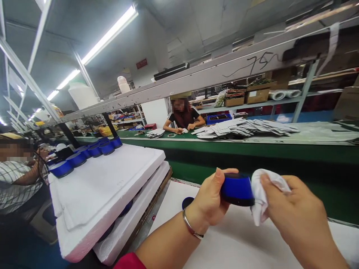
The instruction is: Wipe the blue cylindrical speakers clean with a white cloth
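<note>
My left hand (209, 198) grips a blue round part with black faces (237, 189), held tilted above the white work surface (224, 243). In my right hand (297, 209) a white cloth (262, 192) is bunched between thumb and fingers. The cloth touches the right side of the blue part. Behind my left wrist, a dark round piece (187, 202) with a blue edge lies on the white surface, partly hidden.
At left, stacked white foam boards (112, 186) carry several similar blue parts (95, 150). Across the green conveyor (202, 158), a person (183, 116) handles small pieces beside a heap of white strips (241, 127). Another person (19, 175) sits far left. A metal beam (196, 76) spans overhead.
</note>
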`<state>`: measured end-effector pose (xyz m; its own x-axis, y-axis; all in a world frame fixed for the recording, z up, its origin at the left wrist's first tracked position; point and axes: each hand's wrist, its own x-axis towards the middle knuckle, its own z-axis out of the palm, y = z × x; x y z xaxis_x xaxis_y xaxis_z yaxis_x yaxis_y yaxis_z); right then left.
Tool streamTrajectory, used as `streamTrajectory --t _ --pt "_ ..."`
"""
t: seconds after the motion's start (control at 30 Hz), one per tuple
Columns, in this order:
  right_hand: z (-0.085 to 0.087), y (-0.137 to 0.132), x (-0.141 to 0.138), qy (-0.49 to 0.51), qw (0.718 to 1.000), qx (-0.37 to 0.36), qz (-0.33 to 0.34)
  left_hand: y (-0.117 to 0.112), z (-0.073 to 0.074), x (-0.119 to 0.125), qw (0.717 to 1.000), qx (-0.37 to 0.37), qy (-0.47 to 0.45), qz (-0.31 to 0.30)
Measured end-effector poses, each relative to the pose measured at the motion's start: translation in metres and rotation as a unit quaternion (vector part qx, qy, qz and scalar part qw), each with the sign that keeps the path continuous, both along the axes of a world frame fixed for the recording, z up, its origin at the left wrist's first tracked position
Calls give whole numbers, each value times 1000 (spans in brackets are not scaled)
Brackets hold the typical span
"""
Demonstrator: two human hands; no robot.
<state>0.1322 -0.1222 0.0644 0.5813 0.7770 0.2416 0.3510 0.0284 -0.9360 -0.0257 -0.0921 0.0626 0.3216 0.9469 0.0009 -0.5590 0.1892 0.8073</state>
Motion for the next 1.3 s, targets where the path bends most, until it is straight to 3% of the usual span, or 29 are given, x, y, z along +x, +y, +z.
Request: streamTrajectory --t 0.1,0.2,0.3,0.4,0.5,0.57,0.63,0.73,0.9,1.03,1.1,1.2,1.3 --pt "9 -11 0 9 999 23 -28 2 -2 2 999 13 -3 36" --pt "7 -26 -15 -15 999 50 -15 0 -6 4 996 50 3 72" --pt "-13 -30 -35 -98 991 84 -28 -7 -9 5 993 81 25 78" --pt "-42 -13 -46 -154 982 110 -28 -16 -3 1 987 95 46 118" --pt "-66 13 -45 -148 986 69 35 -20 10 -6 979 128 -8 157" --pt "-70 25 -37 -131 989 39 52 -18 18 -10 977 137 -38 156" --pt "-64 28 -25 -109 993 22 45 -15 24 -11 980 118 -52 153" --pt "-39 15 -10 -65 998 12 3 -11 30 -8 988 49 -80 121" --pt "-5 -5 -13 22 996 17 -80 -10 39 -6 983 -138 -124 -3" --pt "-2 -9 -16 83 992 16 -95 -7 29 -5 988 -112 -83 -67" --pt "-3 -16 -17 66 991 31 -110 -7 20 -1 996 -63 -62 -25" --pt "-9 -27 -26 -12 991 87 -103 -14 7 8 996 -2 -38 86" --pt "-22 -26 -39 -144 971 165 -94 -26 -2 17 994 14 27 105"
